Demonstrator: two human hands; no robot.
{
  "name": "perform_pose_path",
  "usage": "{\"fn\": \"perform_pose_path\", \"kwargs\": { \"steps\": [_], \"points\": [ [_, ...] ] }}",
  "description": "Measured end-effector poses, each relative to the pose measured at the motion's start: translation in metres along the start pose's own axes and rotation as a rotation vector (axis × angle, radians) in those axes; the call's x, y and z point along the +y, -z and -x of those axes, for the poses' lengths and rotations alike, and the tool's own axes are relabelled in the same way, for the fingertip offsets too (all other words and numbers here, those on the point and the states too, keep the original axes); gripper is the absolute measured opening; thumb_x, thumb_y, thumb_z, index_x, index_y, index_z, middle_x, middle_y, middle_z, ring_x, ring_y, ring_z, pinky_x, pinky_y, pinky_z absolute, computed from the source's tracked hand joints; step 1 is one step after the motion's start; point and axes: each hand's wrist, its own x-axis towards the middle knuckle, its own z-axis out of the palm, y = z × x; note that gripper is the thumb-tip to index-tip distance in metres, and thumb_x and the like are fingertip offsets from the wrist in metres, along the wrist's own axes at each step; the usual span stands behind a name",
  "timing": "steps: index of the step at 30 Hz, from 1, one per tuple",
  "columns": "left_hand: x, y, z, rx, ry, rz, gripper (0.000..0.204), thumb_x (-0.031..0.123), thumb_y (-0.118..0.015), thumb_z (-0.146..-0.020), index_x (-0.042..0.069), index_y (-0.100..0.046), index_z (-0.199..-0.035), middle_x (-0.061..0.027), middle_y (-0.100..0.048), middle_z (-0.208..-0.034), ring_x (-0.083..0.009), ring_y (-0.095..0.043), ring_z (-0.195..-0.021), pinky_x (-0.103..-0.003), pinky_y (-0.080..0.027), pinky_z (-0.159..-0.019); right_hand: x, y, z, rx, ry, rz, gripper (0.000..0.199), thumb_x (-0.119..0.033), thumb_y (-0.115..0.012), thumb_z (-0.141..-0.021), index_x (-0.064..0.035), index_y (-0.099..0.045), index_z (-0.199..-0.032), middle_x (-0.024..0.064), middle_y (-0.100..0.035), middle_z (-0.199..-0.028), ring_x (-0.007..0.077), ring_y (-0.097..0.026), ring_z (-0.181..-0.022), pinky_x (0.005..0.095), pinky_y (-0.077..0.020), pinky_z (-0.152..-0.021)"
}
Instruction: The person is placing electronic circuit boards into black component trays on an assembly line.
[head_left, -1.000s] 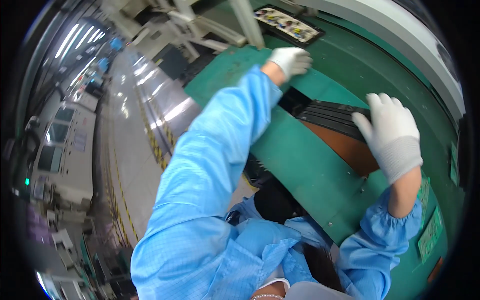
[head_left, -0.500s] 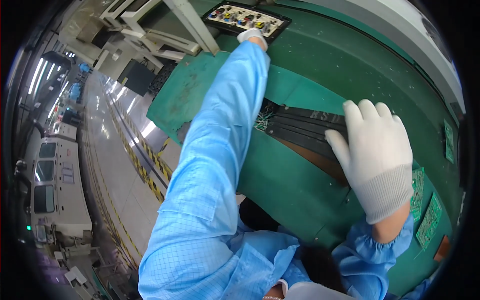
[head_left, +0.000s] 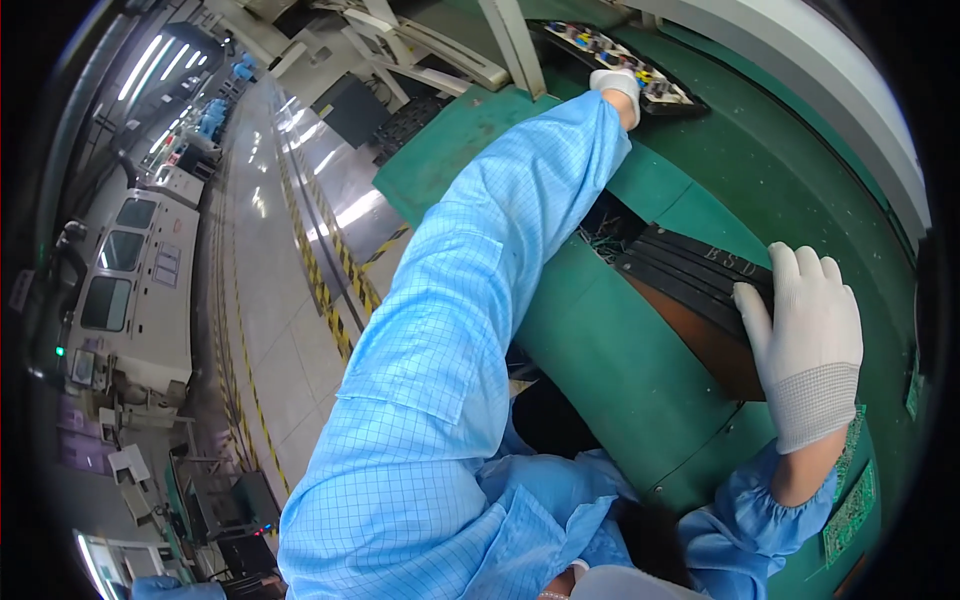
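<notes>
My left arm reaches far across the green bench, and my white-gloved left hand (head_left: pixel 615 84) is at the near edge of a black-framed tray (head_left: pixel 690 108) of small coloured electronic parts. Its fingertips are hidden, so what it holds, if anything, does not show. My right hand (head_left: pixel 812 315), also in a white glove, lies at the right end of a stack of black slats (head_left: pixel 685 268). Its fingers are stretched out and its thumb stands apart, touching the slats. Thin wire-like pieces (head_left: pixel 604 242) lie beside the slats' left end, partly behind my left sleeve.
Green circuit boards (head_left: pixel 850 515) lie on the bench's right side, near my right forearm. A pale metal frame post (head_left: pixel 512 45) stands left of the tray. On the left runs a floor aisle (head_left: pixel 285 330) with yellow-black striped lines, beyond it a large white machine (head_left: pixel 145 275).
The whole view has turned, so bench, tray and slats sit further right. My left hand stays at the tray's near edge, and my right hand stays by the slats' right end.
</notes>
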Motion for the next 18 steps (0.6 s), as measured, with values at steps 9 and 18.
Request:
{"fn": "perform_pose_path", "kwargs": {
  "steps": [9, 18],
  "points": [
    [0.008, 0.110, 0.177, -0.425, 0.096, 0.337, 0.019, 0.010, -0.065, -0.082, 0.008, -0.048, -0.075, -0.0058, -0.050, -0.068, -0.0207, -0.052, -0.062, -0.037, -0.048, -0.053, 0.011, -0.007, 0.002, 0.006, 0.024, -0.032, 0.037, -0.027, -0.066, -0.088, 0.0018, -0.059, -0.109, 0.0165, -0.060, -0.094, 0.0328, -0.058, -0.091, 0.0414, -0.0491, -0.079],
    [-0.037, 0.280, 0.269, -0.447, 0.203, 0.302, 0.020, 0.019, -0.066, -0.085, 0.004, -0.058, -0.095, -0.0118, -0.067, -0.092, -0.0244, -0.065, -0.074, -0.039, -0.055, -0.067, 0.003, 0.000, -0.004, -0.012, 0.047, -0.031, 0.036, -0.030, -0.064, -0.089, 0.0018, -0.060, -0.107, 0.0175, -0.060, -0.093, 0.0336, -0.059, -0.091, 0.0427, -0.0496, -0.079]
  ]
}}
